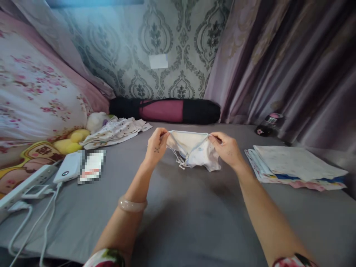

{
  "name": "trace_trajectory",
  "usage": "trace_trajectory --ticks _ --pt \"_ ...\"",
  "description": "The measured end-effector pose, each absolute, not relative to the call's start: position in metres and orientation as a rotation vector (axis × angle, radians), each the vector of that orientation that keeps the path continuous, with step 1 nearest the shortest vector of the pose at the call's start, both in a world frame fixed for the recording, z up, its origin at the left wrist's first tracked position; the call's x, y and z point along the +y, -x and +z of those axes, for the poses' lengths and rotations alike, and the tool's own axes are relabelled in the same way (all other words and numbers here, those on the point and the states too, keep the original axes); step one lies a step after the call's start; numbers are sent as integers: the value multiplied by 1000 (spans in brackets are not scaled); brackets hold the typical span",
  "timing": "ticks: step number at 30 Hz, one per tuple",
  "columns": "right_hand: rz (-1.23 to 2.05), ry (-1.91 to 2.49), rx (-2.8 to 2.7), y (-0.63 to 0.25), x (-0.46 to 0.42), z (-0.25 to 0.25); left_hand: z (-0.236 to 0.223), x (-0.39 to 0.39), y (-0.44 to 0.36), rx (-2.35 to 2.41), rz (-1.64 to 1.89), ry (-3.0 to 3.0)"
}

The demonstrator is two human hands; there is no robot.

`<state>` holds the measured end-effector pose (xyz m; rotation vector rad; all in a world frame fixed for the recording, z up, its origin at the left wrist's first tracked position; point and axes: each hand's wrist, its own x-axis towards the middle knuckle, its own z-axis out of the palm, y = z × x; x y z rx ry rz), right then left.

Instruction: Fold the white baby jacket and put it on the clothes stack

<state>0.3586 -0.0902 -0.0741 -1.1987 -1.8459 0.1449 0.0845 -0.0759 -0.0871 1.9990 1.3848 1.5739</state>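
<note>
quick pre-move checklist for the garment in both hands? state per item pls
1. Left hand grips the garment at its left top corner: ok.
2. Right hand grips the right top corner: ok.
3. Top edge stretched level between the hands: ok.
4. Garment lifted off the grey sheet: not ok, the lower part looks to rest on it.
5. Loose strings free of the fingers: cannot tell, they hang below the left hand.
6. Bare sheet in front of the hands, with the folded stack to the right and the other garment to the left both apart: ok.
</note>
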Motion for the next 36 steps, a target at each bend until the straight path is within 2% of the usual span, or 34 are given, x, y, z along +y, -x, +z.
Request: trace_trajectory --ticks 5,9,12,15,18,20,23,27,36 --pt "-218 1097 -1960 -358 -100 -33 -30 -94 -72 1328 1617 -2373" --pt "-495 1156 -2018 -357 -114 2 26 -108 -55 1315 1448 -2652" --pt "-610 1218 -2126 -353 -120 18 44 -106 -44 1322 1219 -2766" --pt "-680 1273 -2238 -349 -121 24 39 -100 -45 1276 1086 -2819" --pt "-718 1347 -2050 -345 -120 22 25 -96 -56 1374 1561 -2664" --pt "-700 1363 -2040 -343 -118 19 16 -93 -65 1364 1731 -2608" --pt "-650 1373 -2110 -342 -112 14 8 -84 -73 1306 1713 -2583" --pt "-640 1410 -1949 -342 -106 15 4 -70 -75 1403 1883 -2321" --pt "-625 1373 -1943 -342 -115 13 -6 -78 -77 1331 1889 -2153"
